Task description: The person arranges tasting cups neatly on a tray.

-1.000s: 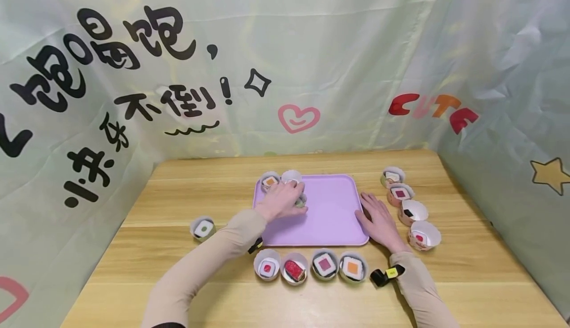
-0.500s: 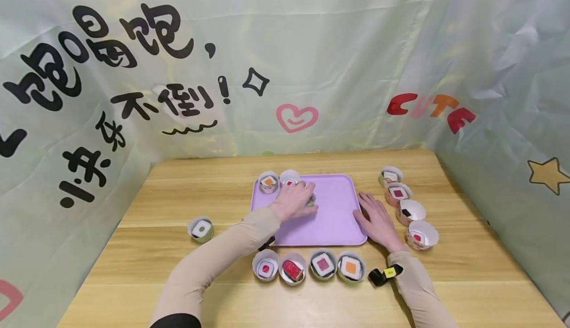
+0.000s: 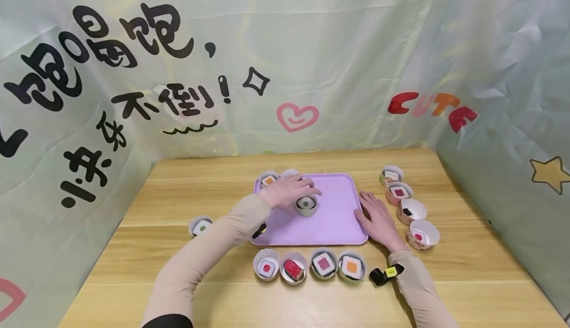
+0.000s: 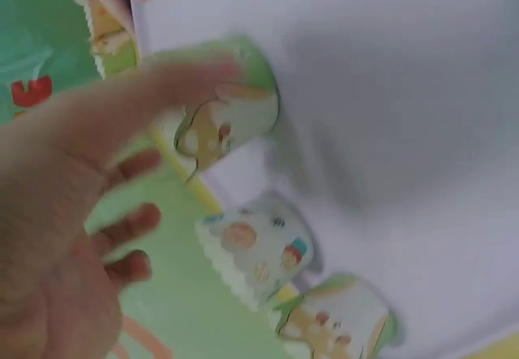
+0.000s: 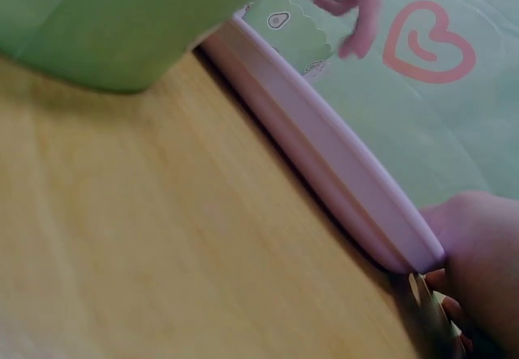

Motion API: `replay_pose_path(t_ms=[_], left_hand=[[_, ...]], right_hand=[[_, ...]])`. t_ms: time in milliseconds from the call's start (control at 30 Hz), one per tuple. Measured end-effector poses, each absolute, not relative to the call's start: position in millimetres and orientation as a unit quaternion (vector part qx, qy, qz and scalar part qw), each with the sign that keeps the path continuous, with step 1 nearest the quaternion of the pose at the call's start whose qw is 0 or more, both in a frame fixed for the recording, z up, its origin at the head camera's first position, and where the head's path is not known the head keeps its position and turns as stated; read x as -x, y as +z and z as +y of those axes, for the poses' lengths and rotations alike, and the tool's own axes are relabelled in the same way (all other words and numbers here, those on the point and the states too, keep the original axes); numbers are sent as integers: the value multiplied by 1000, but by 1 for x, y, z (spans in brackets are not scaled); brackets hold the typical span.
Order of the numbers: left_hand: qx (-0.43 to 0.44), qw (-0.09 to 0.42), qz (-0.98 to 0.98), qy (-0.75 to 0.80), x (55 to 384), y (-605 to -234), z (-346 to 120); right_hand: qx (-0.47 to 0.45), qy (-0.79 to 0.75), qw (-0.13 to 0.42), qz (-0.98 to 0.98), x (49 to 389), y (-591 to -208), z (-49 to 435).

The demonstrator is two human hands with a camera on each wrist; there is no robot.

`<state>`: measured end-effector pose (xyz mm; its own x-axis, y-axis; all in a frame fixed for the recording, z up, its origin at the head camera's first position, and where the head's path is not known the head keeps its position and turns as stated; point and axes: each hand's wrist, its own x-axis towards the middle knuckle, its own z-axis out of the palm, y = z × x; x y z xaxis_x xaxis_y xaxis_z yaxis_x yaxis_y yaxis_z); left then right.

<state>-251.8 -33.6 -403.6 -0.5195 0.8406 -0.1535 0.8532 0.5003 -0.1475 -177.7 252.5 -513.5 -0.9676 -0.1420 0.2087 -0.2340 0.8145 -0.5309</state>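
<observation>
A paper cup (image 3: pixel 306 206) holding a sushi piece with a green dot stands on the purple tray (image 3: pixel 331 219). My left hand (image 3: pixel 287 192) is just behind and left of this cup in the head view. The left wrist view shows the fingers of that hand (image 4: pixel 57 181) spread apart, with one finger overlapping the nearest cup (image 4: pixel 231 120). Two more cups stand at the tray's back left, one with an orange-centred piece (image 3: pixel 268 181), the other (image 3: pixel 289 173) mostly covered by the hand. My right hand (image 3: pixel 379 221) rests with extended fingers at the tray's right edge.
Several cups with sushi pieces line up before the tray, including a red-topped one (image 3: pixel 294 268). Another column of cups (image 3: pixel 400 193) runs along the right. A single cup (image 3: pixel 200 226) sits at the left, partly behind the left sleeve. Printed cloth (image 3: pixel 347 85) surrounds the wooden table (image 3: pixel 151 268).
My left hand shifted right with the green-dot cup, then let go and drew back, leaving the cup in plain sight on the tray. The right hand stayed in place.
</observation>
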Motion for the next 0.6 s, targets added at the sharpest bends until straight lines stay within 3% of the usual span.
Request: replay_pose_path(t_ms=[133, 267, 600], left_hand=[[-529, -7, 821, -215, 256, -406, -31], [-544, -9, 805, -237, 260, -412, -24], [-480, -2, 852, -208, 270, -414, -14]], right_hand=[[-98, 286, 79, -950, 177, -514, 254], [-96, 286, 76, -950, 177, -515, 254], [-95, 291, 78, -949, 177, -513, 252]])
